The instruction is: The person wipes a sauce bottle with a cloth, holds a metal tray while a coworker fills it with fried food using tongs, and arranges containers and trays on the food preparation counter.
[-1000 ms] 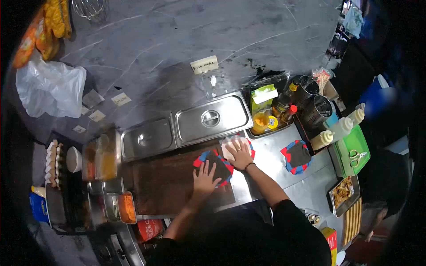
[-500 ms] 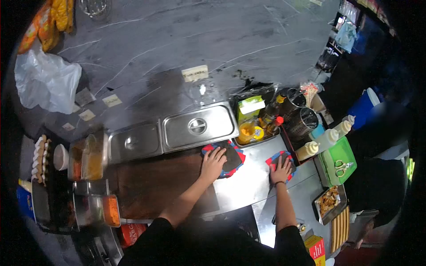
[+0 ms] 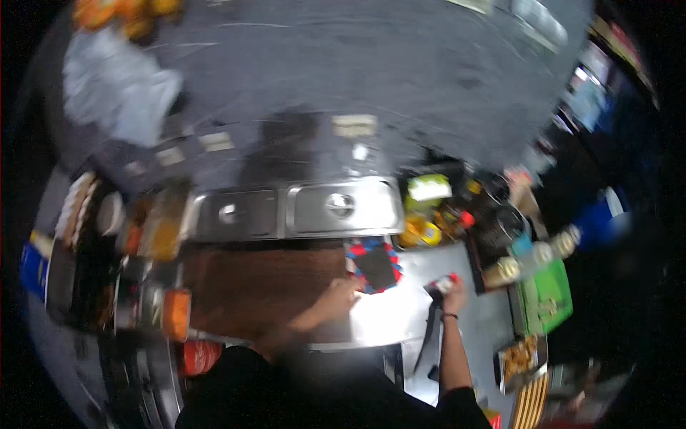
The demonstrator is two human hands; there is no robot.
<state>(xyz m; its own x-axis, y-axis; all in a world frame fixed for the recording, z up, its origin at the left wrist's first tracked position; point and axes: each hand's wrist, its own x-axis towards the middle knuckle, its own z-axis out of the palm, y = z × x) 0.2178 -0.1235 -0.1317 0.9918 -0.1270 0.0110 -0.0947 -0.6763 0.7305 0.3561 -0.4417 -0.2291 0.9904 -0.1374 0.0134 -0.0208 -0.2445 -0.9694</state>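
Observation:
A dark cloth pad [image 3: 376, 268] with a blue-and-red edge lies flat at the right end of the brown board [image 3: 264, 286]. My left hand [image 3: 337, 299] is at its lower left corner, fingers drawn together on the edge, somewhat blurred. Farther right, over the steel counter [image 3: 400, 311], my right hand [image 3: 454, 294] is closed round a second cloth pad [image 3: 444, 284], bunched up, with red and white showing. Below that hand a long dark strip [image 3: 429, 339] runs down the counter; blur hides what it is.
Steel lidded pans [image 3: 343, 207] line the back, beside bottles and jars [image 3: 432, 225]. Squeeze bottles [image 3: 504, 270], a green container [image 3: 550, 293] and a food tray [image 3: 520, 361] stand to the right. Tubs with orange food [image 3: 176, 314] and eggs [image 3: 77, 211] are at left.
My view has shifted. My left hand has slid down from the top of its pad to the corner. My right hand has gone from lying flat to gripping its pad, now bunched.

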